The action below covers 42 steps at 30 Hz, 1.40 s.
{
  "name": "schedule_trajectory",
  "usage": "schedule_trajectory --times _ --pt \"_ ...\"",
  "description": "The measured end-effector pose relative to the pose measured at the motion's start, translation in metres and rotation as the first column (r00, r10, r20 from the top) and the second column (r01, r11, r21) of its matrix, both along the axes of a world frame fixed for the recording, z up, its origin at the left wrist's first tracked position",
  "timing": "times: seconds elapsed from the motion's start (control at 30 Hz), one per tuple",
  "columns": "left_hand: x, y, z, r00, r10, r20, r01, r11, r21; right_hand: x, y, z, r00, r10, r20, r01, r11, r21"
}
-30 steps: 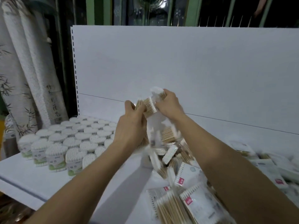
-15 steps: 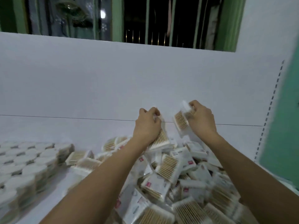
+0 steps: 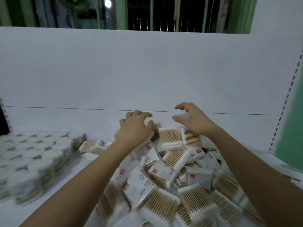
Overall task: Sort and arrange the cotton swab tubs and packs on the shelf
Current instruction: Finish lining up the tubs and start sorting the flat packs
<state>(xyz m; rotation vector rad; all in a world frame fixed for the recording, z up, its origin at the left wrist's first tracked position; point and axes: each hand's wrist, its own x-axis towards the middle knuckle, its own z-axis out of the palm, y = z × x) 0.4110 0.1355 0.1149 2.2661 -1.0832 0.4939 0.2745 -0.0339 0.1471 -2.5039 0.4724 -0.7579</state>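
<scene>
Both hands are hovering at the centre of the frame over the far end of a heap of cotton swab packs (image 3: 173, 171) that is lying across the lower right on the white shelf (image 3: 78, 176). The left hand (image 3: 134, 128) is reaching palm down with fingers loosely curled, fingertips touching or just above the topmost packs and gripping nothing that shows, while the right hand (image 3: 191, 119) is spreading wide with bent fingers, holding nothing. The round cotton swab tubs (image 3: 34, 154) are standing in packed, blurred rows at the left.
</scene>
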Motion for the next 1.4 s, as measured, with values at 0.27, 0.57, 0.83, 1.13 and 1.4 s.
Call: schedule_trajectory --times 0.27,0.57,0.83,1.13,1.4 --pt "0.055 0.113 -0.061 0.943 0.184 -0.277 -0.220 0.970 -0.104 0.106 0.115 -0.003 0.951 0.298 0.085 -0.300 0.954 0.021" --pt "0.099 0.143 -0.111 0.879 0.165 -0.447 -0.242 0.963 -0.119 0.207 0.181 -0.047 0.905 0.274 -0.326 -0.323 0.940 -0.106" --pt "0.092 0.123 -0.126 0.929 0.027 -0.370 -0.092 0.983 -0.157 0.220 0.136 -0.045 0.984 -0.062 -0.165 0.010 0.955 -0.296" --pt "0.091 0.123 -0.122 0.893 0.005 -0.450 -0.142 0.952 -0.271 0.218 0.120 -0.040 0.854 -0.176 -0.489 -0.106 0.862 -0.496" --pt "0.091 0.135 -0.047 0.914 -0.204 -0.351 -0.070 0.773 -0.630 0.191 0.138 0.008 0.940 0.337 -0.059 -0.342 0.919 -0.199"
